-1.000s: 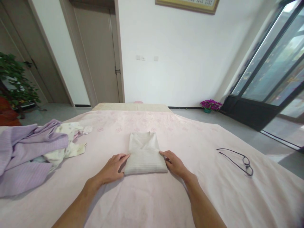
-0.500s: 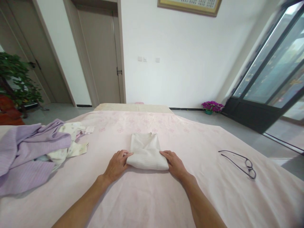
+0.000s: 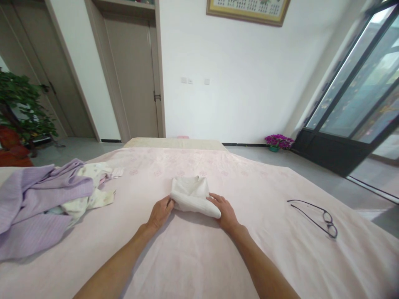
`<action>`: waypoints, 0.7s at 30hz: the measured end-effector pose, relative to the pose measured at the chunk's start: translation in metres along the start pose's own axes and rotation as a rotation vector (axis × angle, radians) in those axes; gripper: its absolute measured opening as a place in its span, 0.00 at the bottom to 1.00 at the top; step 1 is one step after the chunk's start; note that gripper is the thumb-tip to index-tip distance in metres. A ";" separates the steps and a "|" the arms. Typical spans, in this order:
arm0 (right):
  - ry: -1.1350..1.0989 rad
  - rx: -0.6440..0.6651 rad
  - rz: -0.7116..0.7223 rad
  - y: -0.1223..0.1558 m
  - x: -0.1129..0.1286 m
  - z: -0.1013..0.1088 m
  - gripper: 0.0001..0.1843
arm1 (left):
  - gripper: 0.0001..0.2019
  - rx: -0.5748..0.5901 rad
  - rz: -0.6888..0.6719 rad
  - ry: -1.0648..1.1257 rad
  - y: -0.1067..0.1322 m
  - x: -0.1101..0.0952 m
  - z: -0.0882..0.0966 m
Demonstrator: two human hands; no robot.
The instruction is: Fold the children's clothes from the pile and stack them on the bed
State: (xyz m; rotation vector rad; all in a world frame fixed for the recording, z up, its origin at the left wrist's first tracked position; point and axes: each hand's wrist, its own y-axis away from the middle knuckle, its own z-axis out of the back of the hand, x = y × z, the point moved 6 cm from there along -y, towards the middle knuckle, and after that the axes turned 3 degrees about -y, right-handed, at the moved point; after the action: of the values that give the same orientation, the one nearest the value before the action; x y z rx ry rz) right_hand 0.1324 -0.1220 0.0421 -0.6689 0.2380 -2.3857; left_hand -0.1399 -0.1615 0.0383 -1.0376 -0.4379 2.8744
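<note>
A folded white garment (image 3: 191,198), probably a shirt with its neckline at the far end, lies in the middle of the pink cloth. Its near part is turned up into a thick fold. My left hand (image 3: 160,212) pinches the left end of that fold, the fingers curled around the edge. At the right end, my right hand (image 3: 225,211) grips the fold, its fingers on top and the thumb hidden. The fold slants, its right end closer to me than its left.
A pile of lilac clothing (image 3: 40,203) and a pale printed garment (image 3: 90,193) lie to the left. Black-framed glasses (image 3: 322,218) rest open on the right. The pink bedcover (image 3: 193,265) spreads beneath everything. Behind stand a wall, doors and a pot of purple flowers (image 3: 278,141).
Both hands have moved slightly away from me, turning the garment's near edge further over, so it is shorter and thicker. My left fingers have curled more tightly around its edge.
</note>
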 end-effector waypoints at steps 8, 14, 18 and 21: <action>-0.346 -0.096 0.153 0.020 0.008 0.001 0.21 | 0.23 0.113 0.023 0.180 0.050 0.005 0.017; -0.473 -0.052 -0.069 0.017 -0.006 -0.019 0.16 | 0.28 0.216 -0.135 0.153 0.078 0.014 0.015; -0.420 -0.119 -0.223 -0.010 -0.011 -0.024 0.16 | 0.18 0.124 0.091 0.250 0.052 0.015 0.012; -0.334 -0.207 -0.326 -0.035 -0.018 -0.024 0.18 | 0.20 -0.010 0.201 0.287 0.021 0.014 0.013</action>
State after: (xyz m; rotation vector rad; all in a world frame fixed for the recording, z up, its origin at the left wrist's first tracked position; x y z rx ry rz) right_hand 0.1128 -0.0832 0.0258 -1.2728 0.2481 -2.5214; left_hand -0.1584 -0.1831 0.0332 -1.5486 -0.3463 2.8212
